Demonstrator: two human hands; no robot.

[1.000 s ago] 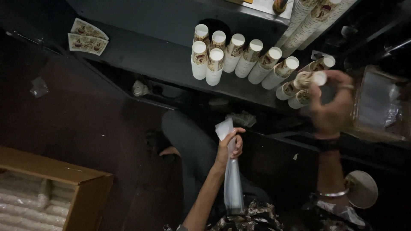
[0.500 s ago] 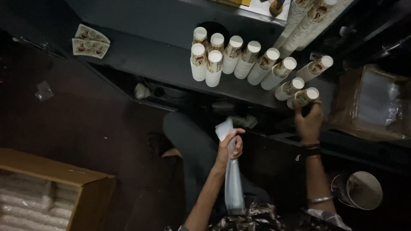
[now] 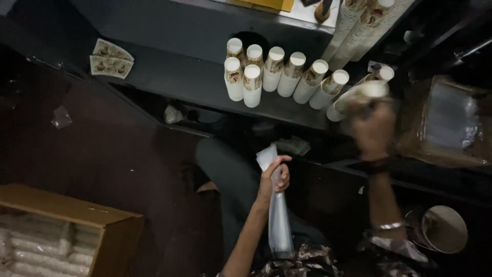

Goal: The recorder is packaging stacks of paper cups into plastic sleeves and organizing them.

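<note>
My left hand (image 3: 274,177) is closed around the neck of a long clear plastic bag (image 3: 279,225) that hangs down toward my lap. My right hand (image 3: 370,123), blurred by motion, grips a stack of paper cups (image 3: 359,95) at the right end of a row. Several more stacks of white-and-brown paper cups (image 3: 277,72) lie side by side on a dark shelf (image 3: 179,77), their open rims facing me.
Taller cup stacks (image 3: 359,23) lean at the top right. Flat printed cup blanks (image 3: 110,59) lie at the shelf's left. A cardboard box (image 3: 66,236) holding wrapped rolls sits lower left. A plastic-lined carton (image 3: 446,123) stands at right, a round metal bowl (image 3: 443,228) below it.
My right hand reached onto the rightmost cup stack, then pulled back up with it in a blur. The left hand with the bag has stayed put.
</note>
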